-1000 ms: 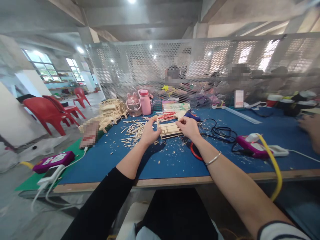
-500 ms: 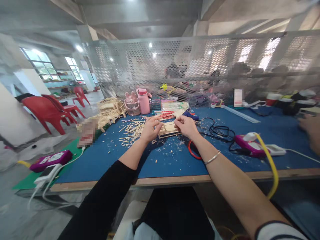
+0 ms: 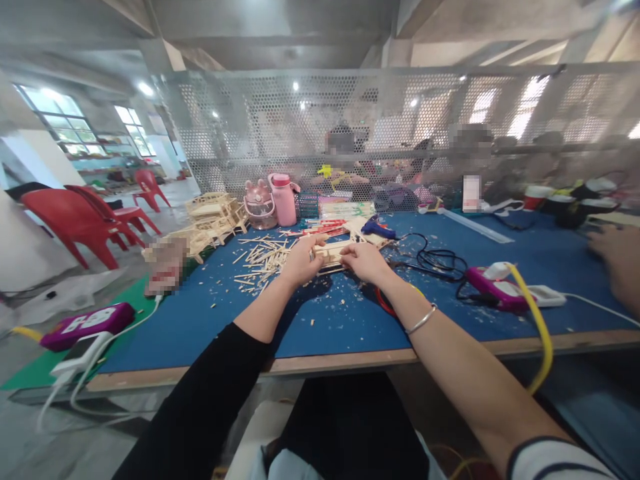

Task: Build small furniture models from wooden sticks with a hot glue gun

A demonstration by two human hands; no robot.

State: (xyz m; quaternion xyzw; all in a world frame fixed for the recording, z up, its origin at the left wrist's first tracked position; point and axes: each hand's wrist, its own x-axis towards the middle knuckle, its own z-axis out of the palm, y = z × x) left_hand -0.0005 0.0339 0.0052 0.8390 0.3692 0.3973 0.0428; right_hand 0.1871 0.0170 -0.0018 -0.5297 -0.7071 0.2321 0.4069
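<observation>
A small frame of pale wooden sticks (image 3: 331,254) rests on the blue table (image 3: 350,313). My left hand (image 3: 301,259) is closed on its left end. My right hand (image 3: 367,260) pinches its right side, and a silver bangle shows on that wrist. A scatter of loose wooden sticks (image 3: 263,260) lies just left of my left hand. Under my right wrist a red ring-shaped thing (image 3: 384,301) lies on the table, partly hidden.
A blue glue gun (image 3: 376,229) with black cable (image 3: 440,261) lies behind the frame. A purple power strip (image 3: 493,283) and yellow hose (image 3: 535,320) are right. Pink bottles (image 3: 283,198) and finished stick models (image 3: 215,213) stand at the back left. Another person's hand (image 3: 617,260) is far right.
Both hands have stayed on the stick frame and drawn closer together on it. The view has shifted slightly to the left.
</observation>
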